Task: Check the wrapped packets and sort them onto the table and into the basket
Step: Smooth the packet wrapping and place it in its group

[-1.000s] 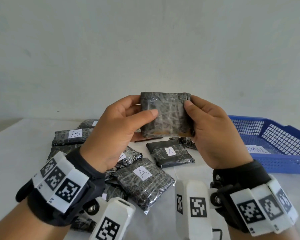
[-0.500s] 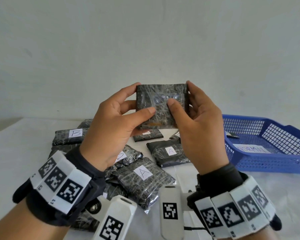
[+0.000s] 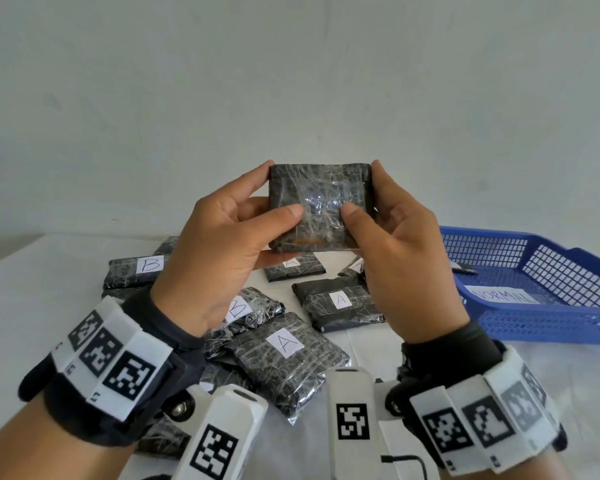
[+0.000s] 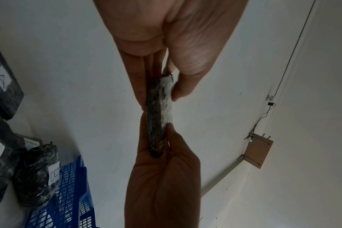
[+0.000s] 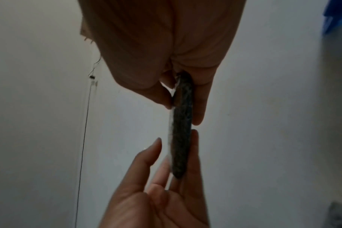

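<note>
Head view: left hand (image 3: 219, 244) and right hand (image 3: 406, 258) hold one dark wrapped packet (image 3: 321, 206) upright in the air above the worktop (image 3: 32, 306), thumbs on its near face, fingers behind. Labelled packets (image 3: 288, 355) lie below; blue basket (image 3: 548, 306) at right.

Left wrist view: packet (image 4: 159, 114) seen edge-on, pinched from both ends.

Right wrist view: same pinch; packet (image 5: 181, 128) edge-on, picture blurred.

A: The head view is bright and evenly lit, with glare on the held packet (image 3: 321, 206)?

B: Yes. Both wrist views are dimmer; below that packet the hands (image 4: 162, 185) are shadowed, edges bend, and the right wrist view is blurred.
</note>
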The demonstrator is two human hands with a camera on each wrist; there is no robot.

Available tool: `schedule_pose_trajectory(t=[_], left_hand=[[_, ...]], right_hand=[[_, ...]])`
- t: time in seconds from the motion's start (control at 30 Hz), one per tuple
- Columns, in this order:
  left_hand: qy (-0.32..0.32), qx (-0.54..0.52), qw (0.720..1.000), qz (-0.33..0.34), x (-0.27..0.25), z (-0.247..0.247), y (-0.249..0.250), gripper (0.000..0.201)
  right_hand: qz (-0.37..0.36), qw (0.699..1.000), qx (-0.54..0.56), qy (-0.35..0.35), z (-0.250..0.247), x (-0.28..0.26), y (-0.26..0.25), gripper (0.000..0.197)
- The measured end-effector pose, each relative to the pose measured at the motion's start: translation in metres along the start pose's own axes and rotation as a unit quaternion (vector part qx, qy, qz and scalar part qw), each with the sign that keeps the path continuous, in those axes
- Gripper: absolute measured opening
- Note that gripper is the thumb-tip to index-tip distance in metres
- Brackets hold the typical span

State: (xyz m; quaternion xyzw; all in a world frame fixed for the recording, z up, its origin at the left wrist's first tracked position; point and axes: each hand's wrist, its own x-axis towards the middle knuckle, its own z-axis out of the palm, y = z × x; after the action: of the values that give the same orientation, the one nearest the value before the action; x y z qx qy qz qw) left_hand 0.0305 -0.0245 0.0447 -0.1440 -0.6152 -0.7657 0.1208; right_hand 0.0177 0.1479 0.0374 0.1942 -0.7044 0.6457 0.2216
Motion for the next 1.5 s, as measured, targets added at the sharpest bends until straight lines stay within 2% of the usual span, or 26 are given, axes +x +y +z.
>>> schedule_pose_trajectory(t=[0.07,0.17,0.23,0.3,0.37,0.47,0.5,0.6,0.77,0.9,0.97,1.03,1.1,1.17,1.23,1.27,1.43,1.5], left_hand=[[-0.002,-0.001,1.000,-0.003,0.001,0.000,0.001,0.071],[-0.003,-0.013,1.000,-0.002,0.000,0.000,0.004,0.076],[0.001,-0.023,1.000,0.002,0.000,0.000,0.005,0.081],[0.005,-0.030,1.000,0.005,0.001,0.000,0.005,0.083],[0.004,-0.033,0.999,0.005,0.001,-0.001,0.004,0.085],[-0.002,-0.030,1.000,0.005,0.000,0.001,0.005,0.090],[-0.003,-0.027,1.000,0.009,-0.001,0.001,0.005,0.091],[-0.004,-0.021,1.000,0.017,-0.001,0.002,0.004,0.091],[0.001,-0.017,1.000,0.022,0.001,0.001,-0.002,0.091],[-0.003,-0.044,0.999,-0.002,0.003,-0.004,-0.001,0.083],[-0.030,-0.066,0.997,-0.041,0.004,-0.008,0.003,0.067],[-0.074,-0.071,0.992,-0.078,0.005,-0.011,0.004,0.047],[-0.098,-0.067,0.988,-0.096,0.004,-0.012,0.003,0.037],[-0.103,-0.063,0.989,-0.084,0.005,-0.010,-0.001,0.040],[-0.078,-0.076,0.992,-0.062,0.006,-0.009,-0.006,0.064],[-0.062,-0.086,0.993,-0.049,0.007,-0.008,-0.008,0.069],[-0.044,-0.069,0.997,-0.006,0.006,-0.006,-0.010,0.021],[-0.051,-0.058,0.997,-0.008,0.004,-0.004,-0.009,0.016]], right_hand=[[0.030,0.997,0.075,-0.001,-0.005,0.001,-0.001,0.057],[0.056,0.990,0.131,0.006,-0.009,0.002,-0.002,0.054],[0.057,0.987,0.149,0.006,-0.009,0.002,-0.002,0.059],[0.054,0.987,0.150,-0.017,-0.010,0.002,-0.001,0.074],[0.054,0.987,0.147,-0.038,-0.012,0.002,-0.002,0.079],[0.057,0.989,0.124,-0.057,-0.015,0.003,-0.001,0.053],[0.054,0.992,0.099,-0.059,-0.013,0.002,-0.003,0.050],[0.025,0.999,0.021,-0.043,-0.009,0.001,-0.002,0.076],[0.002,0.999,-0.021,-0.044,-0.002,0.000,-0.001,0.090],[0.016,0.997,0.027,-0.068,-0.009,0.000,0.001,0.094],[0.019,0.995,0.030,-0.096,-0.018,0.000,0.000,0.094],[0.006,0.995,0.023,-0.092,-0.024,0.001,-0.003,0.074],[-0.003,0.997,0.023,-0.069,-0.027,0.002,-0.004,0.055],[0.002,0.998,0.027,-0.052,-0.029,0.002,-0.004,0.054],[0.014,0.998,0.028,-0.045,-0.028,0.003,-0.003,0.055],[0.023,0.998,0.030,-0.049,-0.028,0.003,-0.003,0.056],[0.053,0.995,0.045,-0.075,-0.022,0.002,-0.004,0.055],[0.049,0.996,0.040,-0.064,-0.018,0.001,-0.005,0.052]])
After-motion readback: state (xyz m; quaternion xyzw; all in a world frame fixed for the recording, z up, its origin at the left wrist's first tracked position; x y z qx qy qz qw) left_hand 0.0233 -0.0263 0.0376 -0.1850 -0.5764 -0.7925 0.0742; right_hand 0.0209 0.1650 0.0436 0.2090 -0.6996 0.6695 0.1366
